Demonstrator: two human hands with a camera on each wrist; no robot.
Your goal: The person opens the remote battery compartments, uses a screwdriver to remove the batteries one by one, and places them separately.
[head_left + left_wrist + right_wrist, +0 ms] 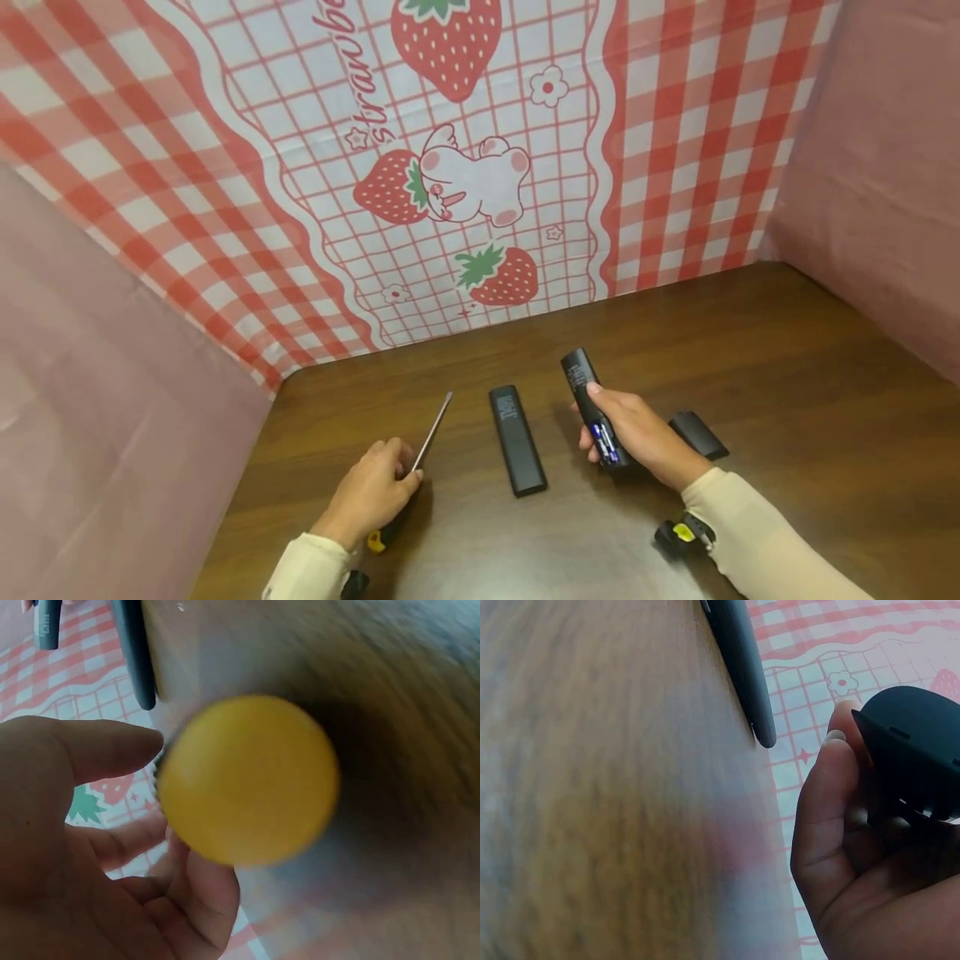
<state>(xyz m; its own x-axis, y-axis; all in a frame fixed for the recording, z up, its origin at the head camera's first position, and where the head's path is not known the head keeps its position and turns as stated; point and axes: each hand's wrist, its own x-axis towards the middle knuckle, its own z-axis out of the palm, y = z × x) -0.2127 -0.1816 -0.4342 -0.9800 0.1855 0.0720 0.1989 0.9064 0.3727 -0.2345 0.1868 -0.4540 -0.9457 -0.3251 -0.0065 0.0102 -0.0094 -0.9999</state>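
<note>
Gripping a black remote control (pixel 592 408) near its lower end, the right hand (pixel 637 437) curls its fingers round the body and lays the thumb along the top face. That remote is tilted, far end raised toward the backdrop, and an open compartment with blue batteries shows at its lower end, close under the thumb. In the right wrist view the same remote (pixel 919 750) fills the palm (pixel 855 847), fingertips wrapped over its edge.

Just right of that hand a small black cover (pixel 697 434) lies flat on the wooden table (pixel 787 375). To the left, a second black remote (pixel 517 439) lies face down on the wood, apart from both hands and roughly between them; its end also shows in the right wrist view (pixel 742 667).

Further left, the left hand (pixel 371 493) rests on the table holding a screwdriver (pixel 430 437): fingers curled over the handle, the yellow butt poking out near the wrist, the thin metal shaft angled up and away across the wood. The left wrist view shows the blurred yellow butt (pixel 247 780) close up, with fingers (pixel 112 750) bent beside it.

Behind the table stands a red-checked strawberry backdrop (pixel 465 167), with pink panels (pixel 112 433) on either side.
</note>
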